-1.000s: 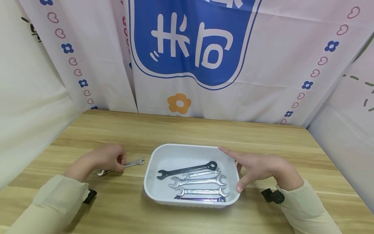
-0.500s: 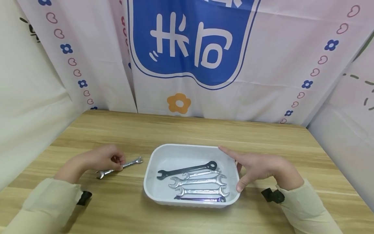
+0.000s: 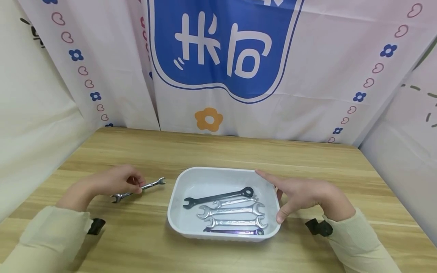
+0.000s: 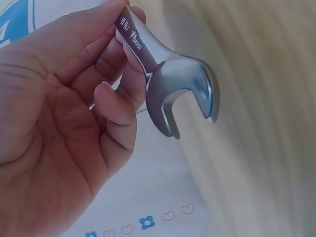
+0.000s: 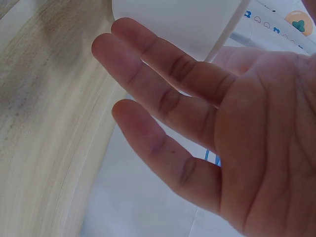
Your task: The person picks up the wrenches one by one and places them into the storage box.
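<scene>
My left hand [image 3: 117,180] pinches a silver open-end wrench [image 3: 152,185] by its middle, left of the bin. One open end of that wrench [image 4: 180,81] fills the middle of the left wrist view, below the thumb and fingertips. On the right, my right hand [image 3: 304,195] touches the end of a white plastic bin [image 3: 175,218], index finger and thumb at its rim. The right wrist view shows its other fingers [image 5: 170,106] nearly straight beside the bin's outer wall [image 5: 173,22]. A black combination wrench [image 3: 216,198], several silver wrenches [image 3: 235,211] and a purple-tinted wrench [image 3: 233,231] lie in the bin.
A wood-grain table [image 3: 143,242] carries the bin. Behind it hangs a white curtain [image 3: 324,68] printed with a blue emblem and flowers. White cloth [image 3: 37,113] also closes the left and right sides.
My left hand has shifted slightly left and back, and the wrench it pinches now looks raised from the table. The right hand and the bin stay in place.
</scene>
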The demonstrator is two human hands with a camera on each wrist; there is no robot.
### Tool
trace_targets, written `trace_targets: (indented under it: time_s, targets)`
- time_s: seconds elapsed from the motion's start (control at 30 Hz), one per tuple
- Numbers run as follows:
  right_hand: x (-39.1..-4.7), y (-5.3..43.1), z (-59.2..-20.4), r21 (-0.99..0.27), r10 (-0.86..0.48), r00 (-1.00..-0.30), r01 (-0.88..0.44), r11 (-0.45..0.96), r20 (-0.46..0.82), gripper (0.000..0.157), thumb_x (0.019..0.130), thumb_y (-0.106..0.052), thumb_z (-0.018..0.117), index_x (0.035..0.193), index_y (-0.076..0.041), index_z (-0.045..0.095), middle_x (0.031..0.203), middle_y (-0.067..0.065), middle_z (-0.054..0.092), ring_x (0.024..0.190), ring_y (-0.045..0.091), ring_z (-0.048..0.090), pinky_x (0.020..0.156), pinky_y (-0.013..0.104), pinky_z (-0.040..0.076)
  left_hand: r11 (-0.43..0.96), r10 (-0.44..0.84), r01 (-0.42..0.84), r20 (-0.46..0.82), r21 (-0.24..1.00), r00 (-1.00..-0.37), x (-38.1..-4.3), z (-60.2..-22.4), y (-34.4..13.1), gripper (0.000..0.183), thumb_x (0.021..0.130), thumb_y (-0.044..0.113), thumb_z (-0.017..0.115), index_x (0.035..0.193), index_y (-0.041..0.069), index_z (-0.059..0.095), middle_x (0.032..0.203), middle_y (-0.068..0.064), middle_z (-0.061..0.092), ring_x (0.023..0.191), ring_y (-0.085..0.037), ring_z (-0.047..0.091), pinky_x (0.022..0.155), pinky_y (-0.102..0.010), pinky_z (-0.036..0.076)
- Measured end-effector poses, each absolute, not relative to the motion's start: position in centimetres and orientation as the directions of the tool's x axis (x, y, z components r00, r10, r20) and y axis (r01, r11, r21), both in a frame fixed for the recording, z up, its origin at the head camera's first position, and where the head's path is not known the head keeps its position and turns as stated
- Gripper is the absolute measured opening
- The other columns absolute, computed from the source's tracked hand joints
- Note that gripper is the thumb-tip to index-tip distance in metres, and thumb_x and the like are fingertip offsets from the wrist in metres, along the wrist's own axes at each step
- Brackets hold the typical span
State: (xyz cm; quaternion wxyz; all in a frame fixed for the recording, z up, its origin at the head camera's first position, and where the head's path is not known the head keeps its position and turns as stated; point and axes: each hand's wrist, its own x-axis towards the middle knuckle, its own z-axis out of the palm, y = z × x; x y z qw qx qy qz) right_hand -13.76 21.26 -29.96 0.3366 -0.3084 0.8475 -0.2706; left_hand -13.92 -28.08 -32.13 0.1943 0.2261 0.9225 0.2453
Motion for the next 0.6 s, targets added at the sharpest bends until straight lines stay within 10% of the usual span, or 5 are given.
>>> trace_targets:
  time_s: [0.6]
  targets:
    - [-13.7, 21.2, -29.8, -0.638, -0.691, -0.596, -0.356, 0.683, -0.408, 0.130, 0.068, -0.036, 0.088, 0.161, -0.015, -0.001, 0.121, 0.004, 0.061, 0.103, 0.017, 0.060, 0.104, 0.046, 0.040, 0.739, 0.604, 0.464, -0.175, 0.489, -0.777, -13.0, -27.9, -23.9, 0.009, 0.091, 0.012, 0.069, 0.083, 0.017, 0.070, 0.081, 0.006, 0.068, 0.076, -0.005, 0.058, 0.066, -0.023, 0.050]
